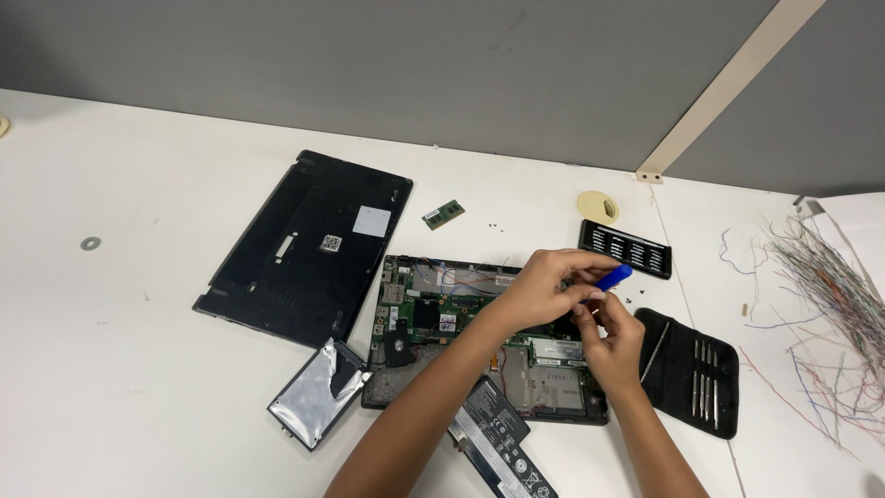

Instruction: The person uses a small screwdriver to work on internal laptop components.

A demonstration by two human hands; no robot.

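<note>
Head view, looking down on a white table [138, 369]. Left hand [544, 288] and right hand [613, 337] meeting above the opened laptop chassis [442, 323], both grips clenched on a blue-handled screwdriver [614, 277]: left fingers pinching the handle from above, right fingers closing on it from below. Screwdriver held in the air over the chassis's far right corner, blue end pointing toward the black bit holder [625, 248] just beyond. Circuit board, wires and a metal-shielded area exposed inside the chassis. Removed black bottom cover [304, 244] lying flat to the left, touching or nearly touching the chassis edge. Silver-wrapped drive [318, 392] at the chassis's near left corner. Black battery pack [505, 438] at the near edge, partly under the left forearm. Small green memory module [443, 214] beyond the chassis. Black tool roll [691, 369] with metal tools just right of the right hand. Loose tangle of coloured wires [830, 304] at far right. Small screws scattered near the bit holder.
</note>
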